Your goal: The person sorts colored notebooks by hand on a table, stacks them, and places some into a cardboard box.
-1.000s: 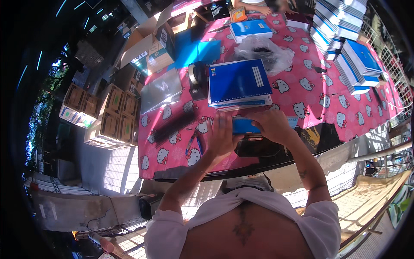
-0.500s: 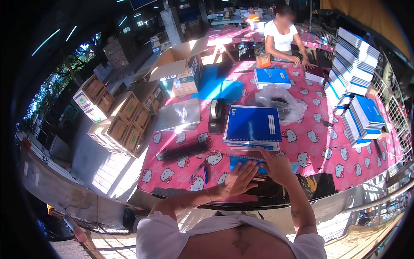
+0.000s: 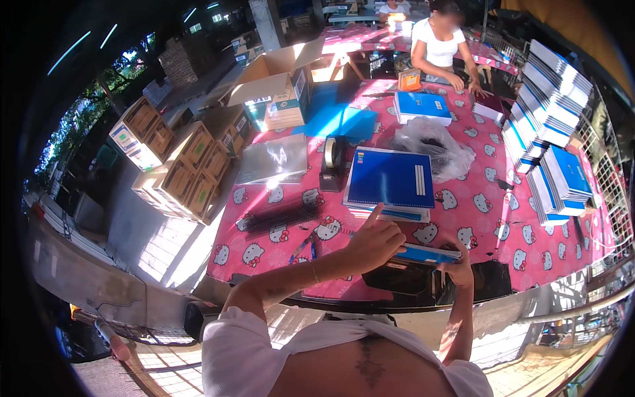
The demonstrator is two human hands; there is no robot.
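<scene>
Both hands up at the near edge of the desk (image 3: 463, 212), which has a pink patterned cover. A thin blue notebook (image 3: 426, 253) is held flat between them: the left hand (image 3: 374, 243) curls over its left end, index finger raised; the right hand (image 3: 458, 263) has its grip closed under the right end. A stack of blue notebooks (image 3: 390, 182) lies just beyond.

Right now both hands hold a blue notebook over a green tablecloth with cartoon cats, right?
Not quite: the tablecloth is pink, not green, as the head view shows. The left hand and right hand do hold a blue notebook over it.
</scene>
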